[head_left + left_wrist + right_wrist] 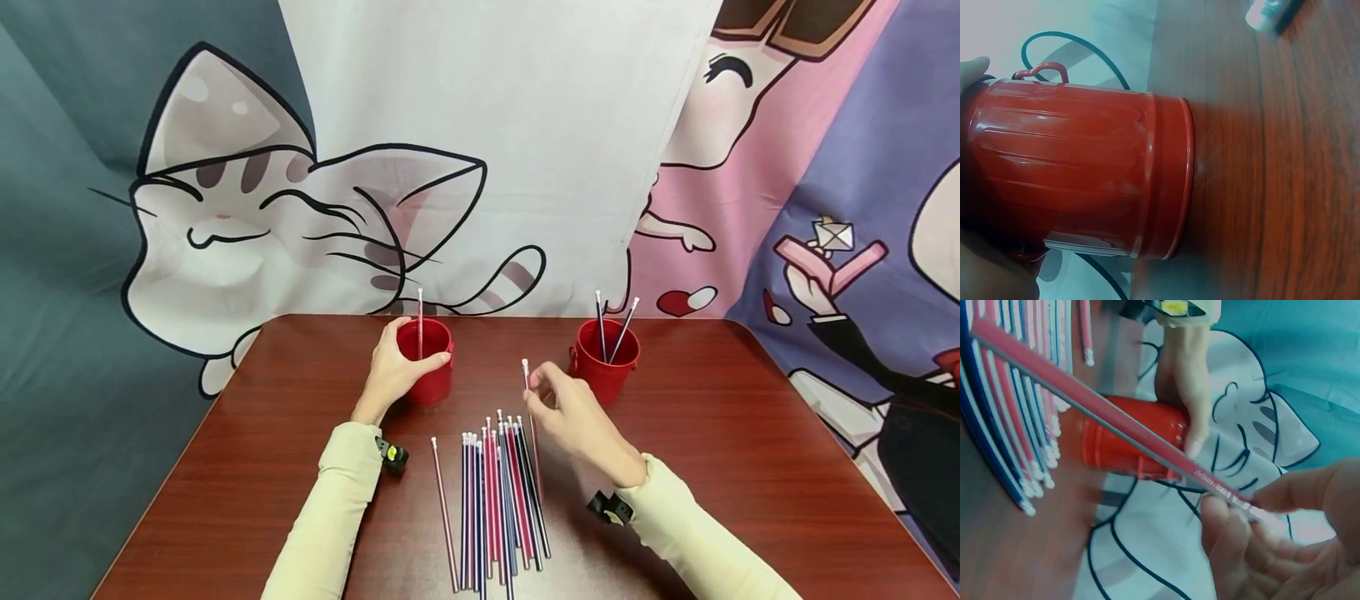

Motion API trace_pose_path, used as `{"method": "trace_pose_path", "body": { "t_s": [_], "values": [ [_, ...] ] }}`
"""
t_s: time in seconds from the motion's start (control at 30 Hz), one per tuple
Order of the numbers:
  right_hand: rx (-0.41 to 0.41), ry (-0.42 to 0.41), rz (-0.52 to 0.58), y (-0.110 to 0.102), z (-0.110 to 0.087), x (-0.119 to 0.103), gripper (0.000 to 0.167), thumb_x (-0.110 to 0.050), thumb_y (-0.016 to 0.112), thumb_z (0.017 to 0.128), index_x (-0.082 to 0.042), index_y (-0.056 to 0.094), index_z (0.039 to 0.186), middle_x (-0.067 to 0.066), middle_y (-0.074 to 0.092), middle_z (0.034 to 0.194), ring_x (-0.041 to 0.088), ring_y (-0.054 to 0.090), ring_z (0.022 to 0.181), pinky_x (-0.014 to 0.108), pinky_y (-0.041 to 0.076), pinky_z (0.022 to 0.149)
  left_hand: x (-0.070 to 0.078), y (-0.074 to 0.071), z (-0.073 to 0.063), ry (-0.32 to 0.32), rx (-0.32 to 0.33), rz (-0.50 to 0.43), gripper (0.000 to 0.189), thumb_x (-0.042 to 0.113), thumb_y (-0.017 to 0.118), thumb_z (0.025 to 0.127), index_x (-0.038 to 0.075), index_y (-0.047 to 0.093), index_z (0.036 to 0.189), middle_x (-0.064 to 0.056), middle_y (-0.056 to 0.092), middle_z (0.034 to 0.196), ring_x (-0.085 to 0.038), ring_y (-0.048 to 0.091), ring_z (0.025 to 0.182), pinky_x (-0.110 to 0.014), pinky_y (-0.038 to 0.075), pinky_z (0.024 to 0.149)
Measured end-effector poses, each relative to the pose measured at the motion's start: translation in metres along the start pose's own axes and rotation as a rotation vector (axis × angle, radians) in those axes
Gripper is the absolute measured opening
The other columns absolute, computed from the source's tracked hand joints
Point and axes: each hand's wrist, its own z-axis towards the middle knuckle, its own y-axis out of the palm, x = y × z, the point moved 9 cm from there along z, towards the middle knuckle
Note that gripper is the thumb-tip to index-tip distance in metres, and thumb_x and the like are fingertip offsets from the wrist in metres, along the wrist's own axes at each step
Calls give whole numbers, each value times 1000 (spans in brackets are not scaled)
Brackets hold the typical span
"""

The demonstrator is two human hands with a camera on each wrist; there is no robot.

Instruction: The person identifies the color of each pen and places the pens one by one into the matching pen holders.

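My left hand (396,367) grips the left small red bucket (433,390) at its rim, thumb across the near side. One pink pencil (421,325) stands in that bucket. In the left wrist view the bucket's ribbed wall (1066,153) and a small handle (1054,67) show. Over the table, my right hand (576,417) pinches a pink-red pencil (1116,419) near its eraser end between thumb and fingers. Its long body slants down beside the pile of pencils (498,500), which are pink, dark blue and black.
A second red bucket (604,385), holding two dark pencils (602,327), stands to the right beyond my right hand. A single pink pencil (444,512) lies left of the pile. The brown wooden table (285,467) ends at a printed cloth backdrop (525,167).
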Motion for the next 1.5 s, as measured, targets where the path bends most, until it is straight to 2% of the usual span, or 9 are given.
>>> {"method": "trace_pose_path", "body": {
  "t_s": [0.1, 0.3, 0.63, 0.73, 0.9, 1.0, 1.1, 1.33, 1.5],
  "values": [
    [44, -81, 35, -10, 8, -13, 11, -13, 63, 85, -14, 55, 92, -6, 60, 75, 6, 54, 63, 22, 48, 58, 1, 0, 1, 8, 3, -8, 91, 56, 77, 60, 24, 34, 133, 1, 46, 125, -22, 43, 112, -43, 52, 75],
    [118, -165, 66, -24, 29, -37, 12, -18, 63, 86, -14, 58, 96, -5, 62, 80, 7, 55, 61, 23, 49, 58, 1, -2, 1, 14, 5, -9, 91, 54, 78, 61, 22, 33, 134, 0, 45, 126, -23, 43, 113, -43, 52, 75],
    [256, -343, 169, -28, 79, -81, 11, -17, 61, 87, -8, 60, 94, -3, 64, 81, 6, 59, 67, 23, 50, 60, 4, -2, 0, 33, 10, -16, 91, 49, 78, 64, 18, 32, 136, -2, 45, 127, -22, 43, 113, -46, 52, 75],
    [292, -349, 205, -31, 88, -96, 9, -12, 60, 88, -5, 59, 93, 4, 65, 80, 12, 61, 70, 28, 52, 62, 4, -1, -1, 39, 17, -15, 89, 50, 78, 63, 19, 34, 134, -1, 46, 126, -22, 44, 112, -44, 51, 78],
    [351, -329, 269, -31, 106, -101, 11, -12, 60, 88, -3, 59, 94, 5, 65, 82, 14, 60, 71, 31, 51, 62, 6, 2, 2, 50, 20, -21, 88, 51, 78, 63, 20, 35, 133, 1, 48, 124, -21, 45, 111, -43, 51, 79],
    [360, -328, 333, -17, 119, -93, 12, -16, 60, 89, -6, 60, 95, 2, 64, 84, 11, 60, 73, 29, 51, 63, 6, 1, 2, 56, 16, -31, 88, 50, 78, 62, 19, 36, 133, 1, 48, 124, -21, 46, 110, -44, 51, 80],
    [323, -328, 376, 2, 126, -92, 13, -15, 59, 89, -5, 59, 97, 4, 64, 86, 12, 61, 76, 29, 52, 65, 6, 0, 2, 68, 32, -35, 88, 51, 79, 62, 19, 37, 132, 2, 49, 123, -20, 47, 109, -44, 50, 80],
    [209, -318, 288, 49, 119, -79, 10, -11, 61, 87, -5, 59, 95, 3, 65, 85, 9, 60, 76, 23, 51, 69, 5, 0, -1, 82, 39, -13, 88, 51, 79, 62, 18, 38, 132, -1, 51, 122, -21, 50, 107, -42, 48, 85],
    [139, -283, 248, 76, 110, -59, 9, -10, 60, 86, -6, 58, 94, 3, 63, 84, 9, 57, 73, 27, 50, 65, 5, -3, -2, 89, 38, -13, 84, 42, 79, 66, 16, 36, 133, -5, 47, 126, -23, 48, 110, -44, 45, 90]
  ]
}}
